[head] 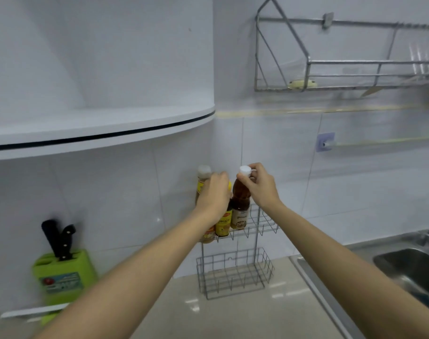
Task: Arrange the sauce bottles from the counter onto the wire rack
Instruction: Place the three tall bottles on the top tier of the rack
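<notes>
— On the wire rack's (262,223) upper tier, could anything tip?
— Possibly: three sauce bottles crowd its left end. Right hand (258,185) pinches the white-capped brown bottle's (240,204) neck; left hand (214,193) closes over the yellow-capped bottle (223,222). A nudge could topple the clear-capped bottle (203,177) beside them.

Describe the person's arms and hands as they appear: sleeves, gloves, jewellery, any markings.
Both forearms are bare for as far as the frame shows; no sleeve is visible. The left hand and right hand wear no gloves. No watch, bracelet, ring or marking can be seen.
</notes>
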The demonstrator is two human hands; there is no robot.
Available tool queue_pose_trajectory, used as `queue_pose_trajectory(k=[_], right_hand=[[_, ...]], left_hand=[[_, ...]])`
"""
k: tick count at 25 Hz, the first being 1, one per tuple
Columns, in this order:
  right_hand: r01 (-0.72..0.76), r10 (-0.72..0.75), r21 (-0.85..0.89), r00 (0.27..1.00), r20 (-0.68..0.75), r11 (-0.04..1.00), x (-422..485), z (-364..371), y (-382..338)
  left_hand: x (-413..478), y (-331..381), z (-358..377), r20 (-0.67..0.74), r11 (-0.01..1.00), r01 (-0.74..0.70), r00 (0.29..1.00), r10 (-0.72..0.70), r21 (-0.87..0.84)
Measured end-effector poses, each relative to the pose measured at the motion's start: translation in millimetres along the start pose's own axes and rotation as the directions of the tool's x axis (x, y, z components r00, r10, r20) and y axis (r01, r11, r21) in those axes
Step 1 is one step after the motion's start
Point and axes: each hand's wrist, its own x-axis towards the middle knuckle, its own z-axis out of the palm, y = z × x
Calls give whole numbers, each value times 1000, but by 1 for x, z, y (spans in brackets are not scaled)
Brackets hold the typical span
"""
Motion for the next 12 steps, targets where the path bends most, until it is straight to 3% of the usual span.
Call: queue_pose_trajectory(k=[12], right_hand=[[-83, 58, 141, 983, 172, 986, -4, 4, 28]], left_hand=[[8, -3, 3, 63, 999, -11, 998, 7, 50]])
